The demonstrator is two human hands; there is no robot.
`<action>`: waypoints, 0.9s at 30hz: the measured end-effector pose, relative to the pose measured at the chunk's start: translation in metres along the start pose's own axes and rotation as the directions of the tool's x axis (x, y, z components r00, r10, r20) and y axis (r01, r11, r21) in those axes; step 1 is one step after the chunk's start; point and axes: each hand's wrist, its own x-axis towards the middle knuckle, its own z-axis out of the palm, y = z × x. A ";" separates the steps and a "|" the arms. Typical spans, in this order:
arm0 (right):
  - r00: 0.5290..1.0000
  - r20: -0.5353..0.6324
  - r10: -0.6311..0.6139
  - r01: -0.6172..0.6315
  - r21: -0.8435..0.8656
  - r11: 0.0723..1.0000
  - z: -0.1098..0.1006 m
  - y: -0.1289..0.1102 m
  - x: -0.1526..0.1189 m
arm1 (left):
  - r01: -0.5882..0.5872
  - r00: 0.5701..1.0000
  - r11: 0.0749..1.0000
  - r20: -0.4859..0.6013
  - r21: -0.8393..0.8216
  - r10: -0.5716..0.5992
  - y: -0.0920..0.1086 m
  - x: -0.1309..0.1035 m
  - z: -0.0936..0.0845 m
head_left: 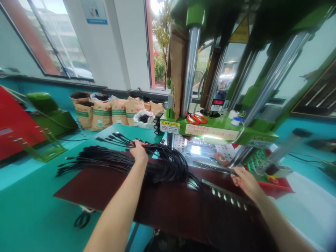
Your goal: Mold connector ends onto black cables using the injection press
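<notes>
My left hand [139,151] is closed round a small bunch of black cables [119,138], whose connector ends fan out to the left. Below it a thick bundle of black cables [105,159] lies across the dark red-brown board [168,213], looping round at the right. The fingers of my right hand [245,181] pinch the right end of a long, narrow metal bar [214,166] in front of the green press. Nearer to me on the board rests a second metal strip [225,194] with several shiny teeth along its edge.
The green press [215,131] with its steel columns stands ahead, red-handled scissors [196,119] on its ledge. A red tray [278,187] sits at the right. Paper sacks [102,113] line the wall, and a red machine [18,126] stands at far left.
</notes>
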 end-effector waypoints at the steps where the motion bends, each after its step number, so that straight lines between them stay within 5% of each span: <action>1: 0.998 0.057 0.003 0.001 -0.068 0.998 -0.007 0.002 -0.001 | -0.008 1.000 0.999 -0.029 0.053 0.010 -0.011 0.008 -0.002; 4: 0.987 0.145 -0.073 0.130 -0.434 0.892 -0.023 0.007 0.003 | 0.041 0.998 0.978 -0.059 0.207 -0.029 -0.043 0.020 -0.010; 7: 0.939 0.249 -0.237 0.343 -0.721 0.602 -0.028 0.012 0.009 | 0.124 0.992 0.932 -0.028 0.341 -0.122 -0.060 0.025 -0.016; 9: 0.908 0.306 -0.286 0.410 -0.790 0.455 -0.026 0.014 0.009 | 0.183 0.980 0.887 -0.004 0.424 -0.200 -0.064 0.028 -0.018; 14: 0.866 0.420 -0.271 0.490 -0.822 0.290 -0.022 -0.008 -0.019 | 0.291 0.904 0.745 0.082 0.600 -0.419 -0.049 0.034 -0.023; 16: 0.832 0.548 -0.085 0.549 -0.791 0.271 -0.025 -0.023 -0.040 | 0.281 0.722 0.576 0.226 0.768 -0.654 -0.033 0.028 -0.021; 18: 0.797 0.598 0.091 0.569 -0.792 0.220 -0.027 -0.035 -0.059 | 0.059 0.399 0.432 0.375 0.900 -0.837 -0.013 0.008 -0.016; 21: 0.838 0.525 0.149 0.530 -0.848 0.005 -0.028 -0.038 -0.078 | -0.358 0.000 0.540 0.578 0.762 -0.816 0.011 -0.052 -0.007; 23: 0.856 0.494 0.151 0.508 -0.858 -0.070 -0.028 -0.036 -0.079 | -0.548 -0.237 0.592 0.569 0.591 -0.787 0.014 -0.105 -0.007; 24: 0.850 0.501 0.159 0.516 -0.854 -0.064 -0.028 -0.035 -0.077 | -0.636 -0.268 0.610 0.606 0.473 -0.749 0.011 -0.133 -0.010; 25: 0.843 0.512 0.166 0.525 -0.850 -0.045 -0.028 -0.035 -0.073 | -0.719 -0.254 0.604 0.679 0.344 -0.689 0.005 -0.159 -0.014; 27: 0.836 0.519 0.179 0.529 -0.849 -0.005 -0.030 -0.039 -0.064 | -0.837 -0.178 0.512 0.786 0.195 -0.592 -0.014 -0.202 -0.026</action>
